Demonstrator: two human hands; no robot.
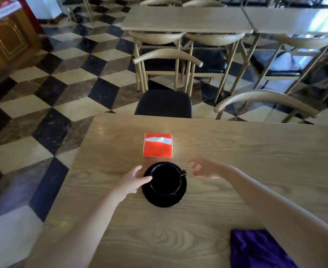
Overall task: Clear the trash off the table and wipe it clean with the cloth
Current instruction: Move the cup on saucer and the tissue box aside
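Observation:
A black cup (166,179) stands on a black saucer (164,200) in the middle of the wooden table (256,161). My left hand (133,181) is open at the cup's left side, fingertips touching its rim. My right hand (205,169) hovers open just right of the cup's handle, fingers curled, holding nothing. Behind the cup lies an orange tissue pack (158,145) with a white tissue showing in its slot. A purple cloth (256,250) lies crumpled at the near right, partly under my right forearm.
A black-seated chair (163,103) is pushed in at the table's far edge, with a second chair (264,101) to its right. More tables and chairs stand beyond. The checkered floor (43,113) lies to the left of the table's left edge.

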